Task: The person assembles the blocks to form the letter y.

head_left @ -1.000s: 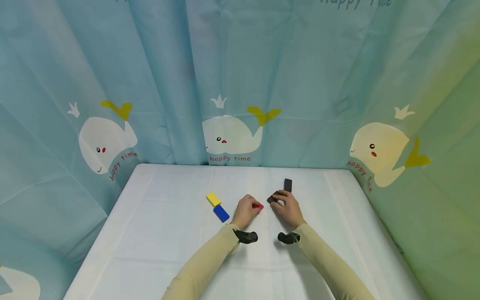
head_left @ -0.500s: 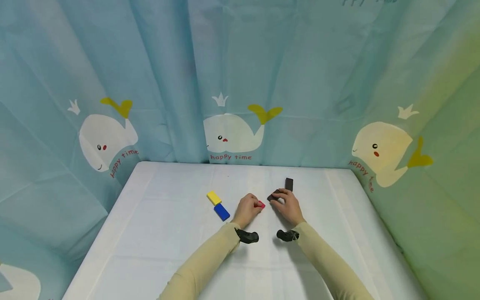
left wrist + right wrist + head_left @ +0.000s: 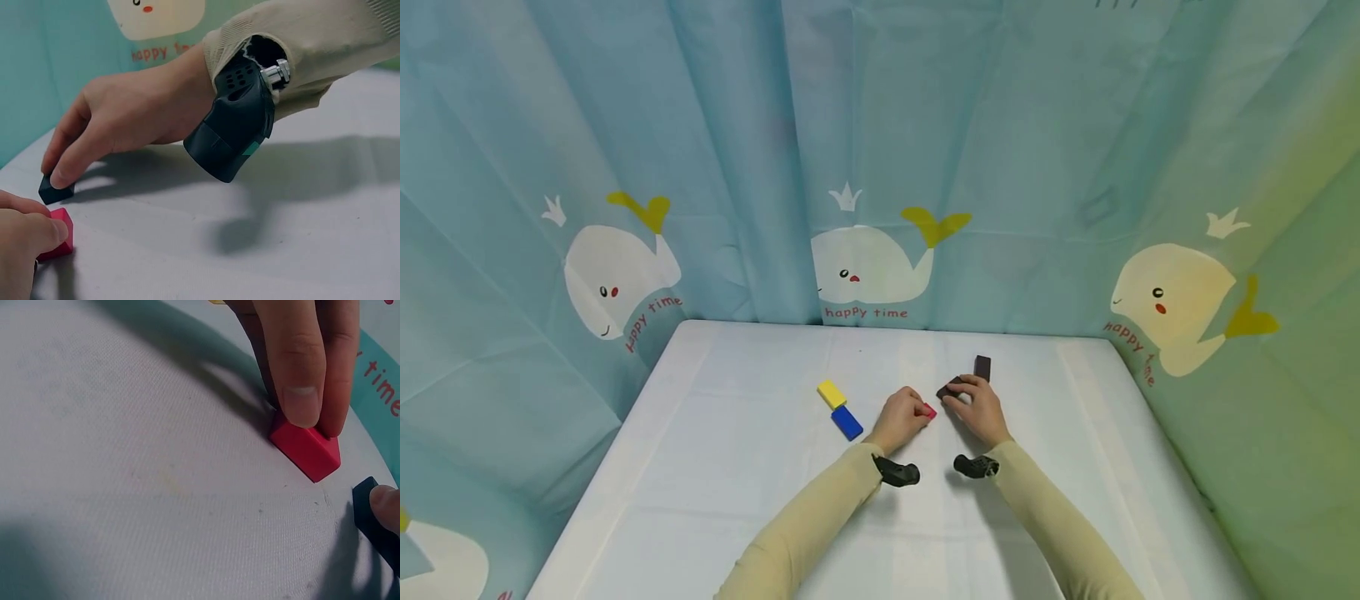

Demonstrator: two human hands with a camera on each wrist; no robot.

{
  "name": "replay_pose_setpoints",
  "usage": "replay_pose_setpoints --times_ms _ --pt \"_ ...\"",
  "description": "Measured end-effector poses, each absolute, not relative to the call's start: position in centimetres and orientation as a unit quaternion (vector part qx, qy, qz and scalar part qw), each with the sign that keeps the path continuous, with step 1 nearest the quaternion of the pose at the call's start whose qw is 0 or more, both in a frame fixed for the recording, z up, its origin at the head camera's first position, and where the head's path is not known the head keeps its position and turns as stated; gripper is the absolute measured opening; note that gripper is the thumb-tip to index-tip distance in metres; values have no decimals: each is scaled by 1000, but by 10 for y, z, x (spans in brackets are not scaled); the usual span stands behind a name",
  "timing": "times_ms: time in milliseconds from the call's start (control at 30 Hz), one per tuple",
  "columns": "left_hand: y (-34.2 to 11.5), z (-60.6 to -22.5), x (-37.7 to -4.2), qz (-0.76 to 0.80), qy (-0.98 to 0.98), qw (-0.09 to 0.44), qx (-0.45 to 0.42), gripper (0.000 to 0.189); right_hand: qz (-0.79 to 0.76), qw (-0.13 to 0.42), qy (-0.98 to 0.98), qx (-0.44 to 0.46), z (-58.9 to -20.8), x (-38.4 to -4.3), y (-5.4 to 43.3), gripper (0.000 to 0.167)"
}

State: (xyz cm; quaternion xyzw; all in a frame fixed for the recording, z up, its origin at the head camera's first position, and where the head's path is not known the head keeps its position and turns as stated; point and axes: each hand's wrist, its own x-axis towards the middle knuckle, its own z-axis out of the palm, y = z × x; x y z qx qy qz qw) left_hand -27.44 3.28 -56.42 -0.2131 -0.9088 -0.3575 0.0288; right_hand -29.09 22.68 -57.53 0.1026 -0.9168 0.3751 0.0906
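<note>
In the head view my left hand (image 3: 901,419) pinches a red block (image 3: 929,411) on the white table. Its fingers and thumb also show around the red block (image 3: 310,452) in the right wrist view. Just to the right, my right hand (image 3: 983,414) grips a black block (image 3: 948,389) with thumb and fingers. The left wrist view has this black block (image 3: 56,192) lying on the cloth under the fingertips. A small gap separates the red and black blocks. Behind the right hand lies a second black block (image 3: 982,367), its near end close to the fingers.
Left of the hands, a yellow block (image 3: 831,394) and a blue block (image 3: 847,423) lie corner to corner. The white-covered table (image 3: 737,500) ends at a blue curtain (image 3: 737,167) with printed whales. Dark wrist cameras stick out from both sleeves.
My left hand has shifted slightly right with the red block, narrowing the gap to the black block. The right hand keeps its grip nearly in place. The head view has drifted a little.
</note>
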Motion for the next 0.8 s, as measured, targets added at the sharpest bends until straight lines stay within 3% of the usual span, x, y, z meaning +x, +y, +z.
replay_pose_setpoints --times_ms 800 --pt "33 -562 -274 -357 -909 16 -215 5 376 92 -915 117 -572 -284 221 31"
